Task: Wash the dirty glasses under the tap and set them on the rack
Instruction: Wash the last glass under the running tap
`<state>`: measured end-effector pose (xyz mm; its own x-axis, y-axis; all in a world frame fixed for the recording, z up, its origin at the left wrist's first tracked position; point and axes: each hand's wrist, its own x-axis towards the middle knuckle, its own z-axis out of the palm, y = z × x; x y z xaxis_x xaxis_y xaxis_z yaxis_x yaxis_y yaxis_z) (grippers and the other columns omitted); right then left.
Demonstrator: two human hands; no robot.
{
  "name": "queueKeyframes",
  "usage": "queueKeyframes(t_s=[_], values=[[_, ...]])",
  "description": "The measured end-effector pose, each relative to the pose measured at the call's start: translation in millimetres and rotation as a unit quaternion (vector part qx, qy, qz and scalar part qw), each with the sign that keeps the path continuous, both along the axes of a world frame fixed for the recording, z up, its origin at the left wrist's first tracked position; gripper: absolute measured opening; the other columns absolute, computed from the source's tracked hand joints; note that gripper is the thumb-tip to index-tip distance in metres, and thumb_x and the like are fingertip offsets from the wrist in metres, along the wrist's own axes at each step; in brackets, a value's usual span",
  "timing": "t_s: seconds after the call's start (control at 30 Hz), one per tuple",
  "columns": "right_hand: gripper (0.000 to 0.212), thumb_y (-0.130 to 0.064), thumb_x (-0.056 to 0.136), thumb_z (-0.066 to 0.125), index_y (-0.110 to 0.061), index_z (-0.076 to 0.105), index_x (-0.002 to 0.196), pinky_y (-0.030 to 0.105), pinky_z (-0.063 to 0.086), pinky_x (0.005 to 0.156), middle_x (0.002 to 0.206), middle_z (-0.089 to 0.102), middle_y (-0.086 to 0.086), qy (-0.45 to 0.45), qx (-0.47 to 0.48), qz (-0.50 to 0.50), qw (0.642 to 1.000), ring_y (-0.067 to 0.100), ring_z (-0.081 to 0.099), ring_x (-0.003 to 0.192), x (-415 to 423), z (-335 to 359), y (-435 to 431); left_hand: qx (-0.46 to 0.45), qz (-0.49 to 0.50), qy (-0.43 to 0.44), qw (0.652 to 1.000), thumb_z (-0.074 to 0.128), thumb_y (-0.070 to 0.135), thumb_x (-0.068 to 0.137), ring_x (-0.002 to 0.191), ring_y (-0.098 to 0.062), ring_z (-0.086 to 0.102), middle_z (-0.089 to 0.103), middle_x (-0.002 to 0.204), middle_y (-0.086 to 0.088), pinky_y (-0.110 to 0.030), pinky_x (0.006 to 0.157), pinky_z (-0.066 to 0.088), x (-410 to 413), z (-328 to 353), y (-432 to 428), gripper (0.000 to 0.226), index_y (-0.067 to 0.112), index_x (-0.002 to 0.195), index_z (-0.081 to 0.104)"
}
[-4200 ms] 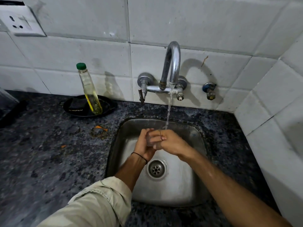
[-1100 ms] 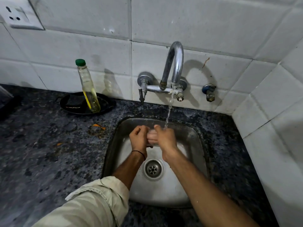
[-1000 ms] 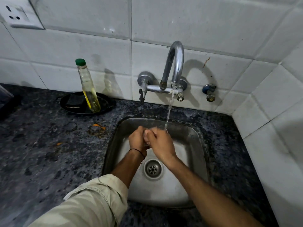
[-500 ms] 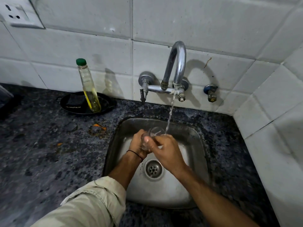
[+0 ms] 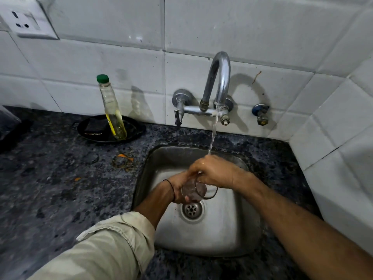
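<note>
The glass (image 5: 194, 190) lies nearly on its side over the sink (image 5: 232, 235), just above the drain (image 5: 191, 209). Its long axis runs across from one hand to the other. The base end sits in the left hand (image 5: 177, 187), whose fingers curl under and around the body, so that hand grasps it. The open mouth points away from the left palm, towards the right wrist and slightly towards the person. The right hand (image 5: 216, 172) arches over from above, its fingers bent down onto the rim end of the glass; it appears to hold it there too, though the fingertips are hidden.

The water (image 5: 213, 134) from the tap (image 5: 220, 77) lands on the far knuckles of the right hand, beyond the glass and not in its mouth. A rinse of the inside would probably need the mouth turned upward and carried forward past the right hand's knuckles. The left hand, holding the base, looks better placed to make that turn. No rack is in view.
</note>
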<state>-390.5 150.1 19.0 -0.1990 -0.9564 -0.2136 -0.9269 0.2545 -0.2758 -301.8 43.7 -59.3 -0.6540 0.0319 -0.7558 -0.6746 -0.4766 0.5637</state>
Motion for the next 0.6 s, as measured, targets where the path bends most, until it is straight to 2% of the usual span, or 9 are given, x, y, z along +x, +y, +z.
queueKeyframes(t_s=[0.1,0.17,0.23,0.3,0.37,0.43,0.47,0.53,0.6], values=[[0.025,-0.027,0.094,0.055,-0.025,0.068,0.116,0.037,0.052,0.08,0.106,0.07,0.005,0.116,0.053,0.071,0.989,0.027,0.065,0.096,8,18,-11,0.035,0.001,-0.008,0.999,0.046,0.029,0.097,0.039,-0.018,0.059,0.055,0.073,-0.012,-0.011,0.031,0.032,-2,1,-2,0.032,0.006,0.078,0.057],[0.018,-0.023,0.094,0.059,-0.018,0.071,0.107,0.038,0.054,0.081,0.1,0.072,0.007,0.07,0.011,0.001,0.998,0.025,0.066,0.09,7,21,-11,0.064,0.037,0.01,0.997,0.044,0.034,0.094,0.042,-0.019,0.057,0.054,0.069,-0.009,-0.01,0.031,0.028,-5,-4,-2,0.032,0.009,0.079,0.058],[0.013,-0.018,0.094,0.063,-0.011,0.073,0.098,0.039,0.06,0.075,0.092,0.073,0.01,-0.022,-0.003,-0.134,0.991,0.021,0.069,0.074,3,16,-9,0.085,0.096,0.029,0.991,0.044,0.035,0.092,0.042,-0.018,0.054,0.056,0.072,-0.007,-0.01,0.031,0.027,-4,-7,-1,0.031,0.01,0.084,0.06],[0.012,-0.012,0.096,0.06,-0.004,0.069,0.092,0.039,0.063,0.062,0.084,0.072,0.017,-0.182,0.009,-0.303,0.935,0.025,0.072,0.059,4,7,-5,0.075,0.165,0.034,0.983,0.04,0.033,0.094,0.042,-0.017,0.051,0.056,0.074,-0.009,-0.01,0.031,0.029,-7,-11,-2,0.033,0.009,0.089,0.061],[0.013,-0.007,0.096,0.058,0.001,0.065,0.089,0.044,0.064,0.068,0.079,0.071,0.021,-0.302,0.002,-0.428,0.852,0.032,0.074,0.06,9,-2,-3,0.051,0.238,0.032,0.969,0.038,0.031,0.092,0.04,-0.017,0.049,0.053,0.071,-0.01,-0.011,0.033,0.031,-9,-19,-1,0.032,0.007,0.088,0.059],[0.015,-0.005,0.097,0.056,0.008,0.063,0.095,0.048,0.063,0.075,0.077,0.072,0.026,-0.365,-0.017,-0.489,0.792,0.036,0.075,0.066,12,-11,-2,0.039,0.313,0.027,0.949,0.047,0.034,0.081,0.043,-0.022,0.049,0.054,0.075,-0.013,-0.016,0.035,0.034,-11,-23,1,0.032,0.007,0.094,0.059],[0.017,-0.005,0.098,0.054,0.01,0.062,0.096,0.048,0.063,0.074,0.075,0.072,0.028,-0.38,-0.02,-0.499,0.779,0.038,0.074,0.068,14,-14,-3,0.038,0.342,0.02,0.939,0.05,0.034,0.075,0.047,-0.023,0.049,0.055,0.08,-0.015,-0.018,0.037,0.036,-11,-26,2,0.036,0.009,0.099,0.059],[0.018,-0.006,0.097,0.054,0.007,0.064,0.089,0.047,0.063,0.075,0.074,0.073,0.026,-0.338,-0.014,-0.478,0.81,0.037,0.075,0.07,11,-16,-5,0.03,0.356,0.015,0.934,0.05,0.033,0.078,0.053,-0.023,0.049,0.057,0.082,-0.014,-0.018,0.039,0.037,-12,-28,3,0.031,0.012,0.098,0.059],[0.016,-0.006,0.094,0.058,-0.001,0.065,0.079,0.044,0.062,0.076,0.079,0.074,0.021,-0.217,-0.007,-0.407,0.888,0.033,0.075,0.074,5,-15,-4,0.023,0.325,0.009,0.945,0.045,0.031,0.087,0.053,-0.02,0.049,0.058,0.075,-0.01,-0.016,0.037,0.036,-11,-28,5,0.025,0.012,0.094,0.059]])
